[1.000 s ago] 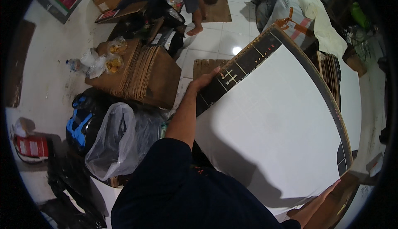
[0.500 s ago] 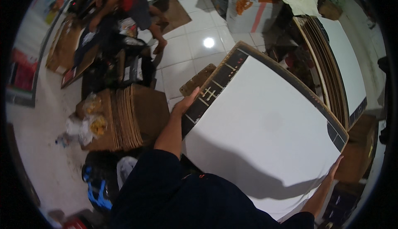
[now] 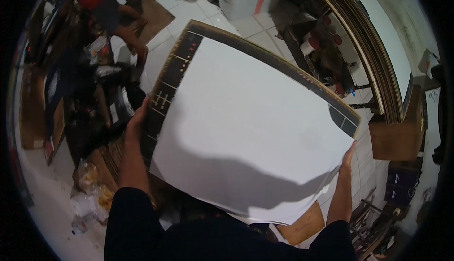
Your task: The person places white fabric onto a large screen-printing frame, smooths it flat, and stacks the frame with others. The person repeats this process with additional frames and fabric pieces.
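Note:
A wide dark board point(image 3: 163, 88) with pale marking lines and worn brown edges is held up in front of my body. Over most of it lies a smooth white cloth-like sheet point(image 3: 255, 119), with a curved cut-out near the right corner and a lower edge hanging past the board. My left hand point(image 3: 137, 118) grips the board's left edge, its fingers partly hidden beneath. At the right side, my right hand point(image 3: 348, 156) is closed on the board's edge near the sheet's corner, the fingers mostly underneath. My shadow falls across the sheet's near part.
To the right leans a stack of similar boards point(image 3: 373, 48) above a cardboard box point(image 3: 397, 136). Red-lidded tubs point(image 3: 309, 46) stand on the floor behind. Another person point(image 3: 111, 13) sits at the upper left. Clear plastic bags point(image 3: 97, 199) lie at the lower left.
The board with its white sheet has swung left across the view and turned to lie more level, both hands still holding it. My view has shifted rightward.

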The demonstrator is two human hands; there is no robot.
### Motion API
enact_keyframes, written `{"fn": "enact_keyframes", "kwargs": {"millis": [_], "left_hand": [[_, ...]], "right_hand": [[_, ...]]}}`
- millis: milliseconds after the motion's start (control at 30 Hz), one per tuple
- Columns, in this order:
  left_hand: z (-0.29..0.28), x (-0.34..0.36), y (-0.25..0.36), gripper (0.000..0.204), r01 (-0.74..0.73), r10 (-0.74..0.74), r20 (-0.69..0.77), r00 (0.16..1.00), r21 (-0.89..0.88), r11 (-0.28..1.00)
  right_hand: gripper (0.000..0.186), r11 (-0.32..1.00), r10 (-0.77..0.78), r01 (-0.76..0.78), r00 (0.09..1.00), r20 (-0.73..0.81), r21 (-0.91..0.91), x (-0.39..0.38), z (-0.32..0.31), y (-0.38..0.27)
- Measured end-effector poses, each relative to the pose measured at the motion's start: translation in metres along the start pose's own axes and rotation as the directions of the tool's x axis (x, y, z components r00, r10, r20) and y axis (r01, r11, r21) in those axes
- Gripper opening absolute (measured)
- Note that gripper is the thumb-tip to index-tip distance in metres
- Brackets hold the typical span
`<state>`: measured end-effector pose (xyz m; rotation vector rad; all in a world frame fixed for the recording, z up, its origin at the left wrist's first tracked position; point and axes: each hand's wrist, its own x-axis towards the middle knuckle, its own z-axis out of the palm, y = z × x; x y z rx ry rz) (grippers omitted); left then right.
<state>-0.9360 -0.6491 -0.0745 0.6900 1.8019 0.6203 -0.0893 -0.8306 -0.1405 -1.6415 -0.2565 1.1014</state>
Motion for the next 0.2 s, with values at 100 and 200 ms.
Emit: {"fn": "enact_keyframes", "kwargs": {"millis": [100, 200], "left_hand": [[0.035, 0.014, 0.028, 0.085, 0.034, -0.034, 0.004, 0.999, -0.01, 0.999], [0.076, 0.036, 0.052, 0.084, 0.095, -0.097, 0.024, 0.995, 0.068, 0.993]], "right_hand": [[0.091, 1.0, -0.006, 0.004, 0.997, -0.072, -0.028, 0.019, 0.006, 0.058], [0.096, 0.993, 0.105, -0.11, 0.989, -0.106, -0.044, 0.044, -0.01, 0.081]]}}
